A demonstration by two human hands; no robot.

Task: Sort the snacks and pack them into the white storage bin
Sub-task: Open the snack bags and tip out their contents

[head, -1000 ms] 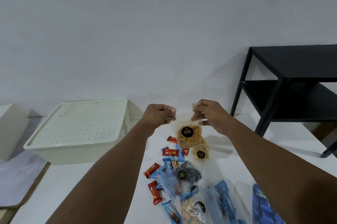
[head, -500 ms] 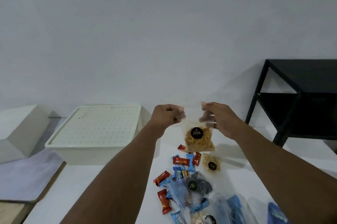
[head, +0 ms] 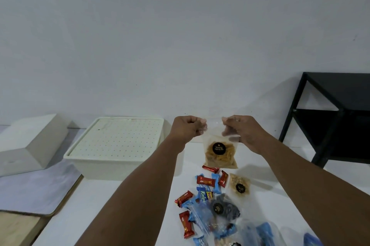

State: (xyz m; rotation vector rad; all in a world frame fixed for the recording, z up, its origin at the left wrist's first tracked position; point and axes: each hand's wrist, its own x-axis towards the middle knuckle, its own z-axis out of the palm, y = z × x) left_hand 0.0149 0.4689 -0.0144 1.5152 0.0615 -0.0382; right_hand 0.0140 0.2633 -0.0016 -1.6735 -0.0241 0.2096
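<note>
Clear glossy plastic snack pouch (head: pixel 219 151); matt perforated bin lid (head: pixel 118 137); shiny foil wrappers (head: pixel 204 180)

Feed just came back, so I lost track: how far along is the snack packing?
Nothing shows as packed: the white storage bin has its lid on. In hand: left hand and right hand pinch the top of the chip bag. Left: red bars, blue packs and pouches loose on the table.

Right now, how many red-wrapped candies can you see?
5 red candies: three just below the held chip bag, two lower left; others may hide under clear bags.
</note>
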